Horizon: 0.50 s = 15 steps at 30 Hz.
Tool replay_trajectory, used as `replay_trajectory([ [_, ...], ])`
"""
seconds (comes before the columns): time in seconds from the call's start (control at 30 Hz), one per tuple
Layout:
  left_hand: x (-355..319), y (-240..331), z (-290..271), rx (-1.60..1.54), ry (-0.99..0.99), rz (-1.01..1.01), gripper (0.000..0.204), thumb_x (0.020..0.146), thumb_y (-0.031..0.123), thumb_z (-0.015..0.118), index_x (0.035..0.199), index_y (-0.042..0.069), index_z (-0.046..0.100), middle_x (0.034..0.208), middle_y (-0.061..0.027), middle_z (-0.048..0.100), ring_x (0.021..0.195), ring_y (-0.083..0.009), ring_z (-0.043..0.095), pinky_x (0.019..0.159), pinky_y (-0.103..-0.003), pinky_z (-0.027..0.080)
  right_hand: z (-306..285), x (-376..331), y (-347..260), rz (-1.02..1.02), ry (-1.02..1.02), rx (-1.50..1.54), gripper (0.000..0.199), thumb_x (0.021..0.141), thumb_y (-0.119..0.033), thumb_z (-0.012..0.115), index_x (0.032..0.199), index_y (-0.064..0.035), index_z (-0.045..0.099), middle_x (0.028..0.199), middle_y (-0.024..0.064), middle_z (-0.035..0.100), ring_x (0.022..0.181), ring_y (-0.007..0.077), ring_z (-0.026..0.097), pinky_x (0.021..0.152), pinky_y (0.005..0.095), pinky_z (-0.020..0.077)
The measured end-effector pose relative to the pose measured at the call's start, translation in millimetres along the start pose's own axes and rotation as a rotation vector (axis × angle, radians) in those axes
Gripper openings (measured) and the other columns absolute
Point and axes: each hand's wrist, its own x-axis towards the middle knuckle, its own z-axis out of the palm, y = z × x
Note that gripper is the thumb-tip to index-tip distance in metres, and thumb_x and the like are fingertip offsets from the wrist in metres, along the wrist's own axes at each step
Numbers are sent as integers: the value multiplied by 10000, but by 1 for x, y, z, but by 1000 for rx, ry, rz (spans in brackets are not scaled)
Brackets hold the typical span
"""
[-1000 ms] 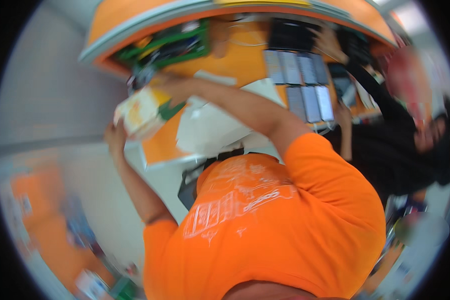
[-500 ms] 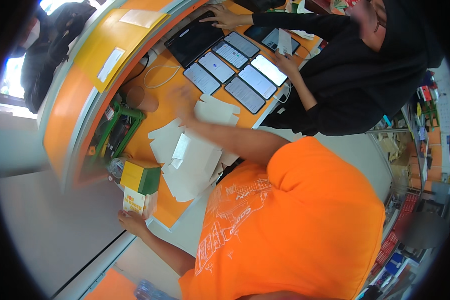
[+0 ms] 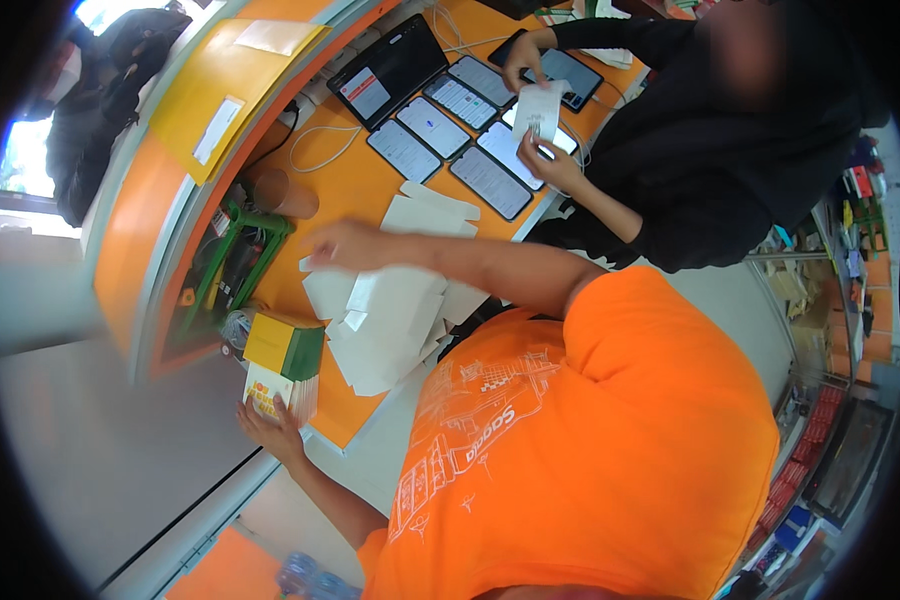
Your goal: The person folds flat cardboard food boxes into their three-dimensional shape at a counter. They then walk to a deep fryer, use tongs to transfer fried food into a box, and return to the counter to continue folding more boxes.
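My left hand (image 3: 273,432) rests with spread fingers on the white printed face of a stack of cartons (image 3: 282,355), coloured yellow and green, at the table's near left corner. Thin layered edges show along the stack's right side. Over the table my right hand (image 3: 348,246) is blurred by motion, above the upper left part of the white die-cut cardboard sheets (image 3: 390,325). Whether its fingers hold anything is not visible. Those sheets lie overlapping, with flaps sticking out and a shiny pale patch on top.
Several phones (image 3: 432,132) lie lit in rows beside a black tablet (image 3: 390,70). A person in black (image 3: 710,150) holds a paper slip (image 3: 538,110) there. A brown cup (image 3: 282,193) and green basket (image 3: 238,255) stand by the curved orange partition (image 3: 135,220).
My right hand has moved toward me and left, from near the cup to over the sheets. My left hand has shifted up onto the stack's face. The person's far hand left the tablet for the slip.
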Motion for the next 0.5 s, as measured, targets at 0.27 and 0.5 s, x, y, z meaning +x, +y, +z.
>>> replay_trajectory([
  [0.27,0,-2,-6,-88,-48,70,800,850,470,711,1427,19,390,1392,-290,374,1278,-459,386,1047,-532,336,151,46,10,-422,-223,-514,733,849,-494,637,1431,-87,455,1536,228,290,1424,399,264,1180,516,173],
  [0.5,4,1,4,40,-123,-17,964,735,483,804,1465,63,335,1420,-292,351,1322,-466,336,1071,-534,323,181,68,13,-565,-233,-725,734,829,-527,638,1357,-38,497,1459,246,379,1403,399,292,1157,541,194],
])
